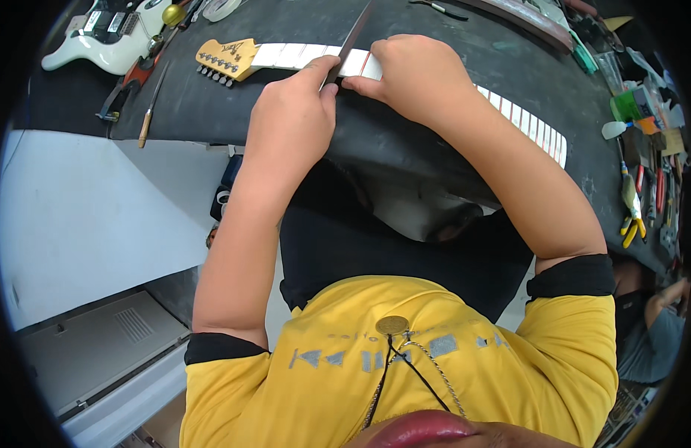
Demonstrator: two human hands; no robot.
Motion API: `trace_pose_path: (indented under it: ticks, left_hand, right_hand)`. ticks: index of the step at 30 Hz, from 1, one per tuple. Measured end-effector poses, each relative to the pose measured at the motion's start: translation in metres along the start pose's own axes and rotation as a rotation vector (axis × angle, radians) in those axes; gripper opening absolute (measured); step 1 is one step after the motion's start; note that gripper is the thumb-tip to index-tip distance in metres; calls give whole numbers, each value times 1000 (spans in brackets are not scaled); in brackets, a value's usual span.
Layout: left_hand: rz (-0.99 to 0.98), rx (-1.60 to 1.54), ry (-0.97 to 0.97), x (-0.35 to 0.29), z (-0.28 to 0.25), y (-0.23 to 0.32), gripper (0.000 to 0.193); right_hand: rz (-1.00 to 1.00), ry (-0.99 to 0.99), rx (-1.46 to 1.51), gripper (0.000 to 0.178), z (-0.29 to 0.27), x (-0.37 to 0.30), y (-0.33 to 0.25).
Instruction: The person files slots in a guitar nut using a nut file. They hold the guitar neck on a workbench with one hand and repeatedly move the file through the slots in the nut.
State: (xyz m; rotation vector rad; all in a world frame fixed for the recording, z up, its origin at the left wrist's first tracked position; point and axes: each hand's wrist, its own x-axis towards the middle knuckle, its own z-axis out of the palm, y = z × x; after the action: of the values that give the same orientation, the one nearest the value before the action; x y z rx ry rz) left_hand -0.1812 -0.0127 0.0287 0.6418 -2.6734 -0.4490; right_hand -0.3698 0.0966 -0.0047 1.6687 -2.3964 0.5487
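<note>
An electric guitar neck (299, 56) lies across the dark workbench, its fretboard covered in white between the frets, with reddish lines at some of them. Its pale wood headstock (227, 58), with several tuners, points left. My left hand (297, 112) pinches the near end of a long, flat metal file (353, 35) between thumb and fingers. The file lies crosswise over the neck and slants away to the far side. Just right of it, my right hand (420, 75) is closed over the neck, thumb at the near edge. My right forearm hides part of the fretboard.
A white guitar body (107, 41) sits at the far left, near a red-handled tool (140, 73) and a thin wooden-handled tool (153, 104). Yellow-handled pliers (633, 213), a small white bottle (614, 129) and several tools crowd the right. Another person (651, 328) is at the right edge.
</note>
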Motion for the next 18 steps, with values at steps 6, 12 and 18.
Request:
trace_pose_path:
  ticks: [6,12,18]
  left_hand:
    - [24,-103,13,-116,-20,-20,45]
    - [-8,-88,6,-84,-18,-10,40]
    - [33,-41,46,2,5,3,34]
  right_hand:
    - [36,-12,-50,58,3,-3,2]
    - [6,35,-56,57,0,-1,1]
    - [-5,-11,-34,59,-4,0,-1]
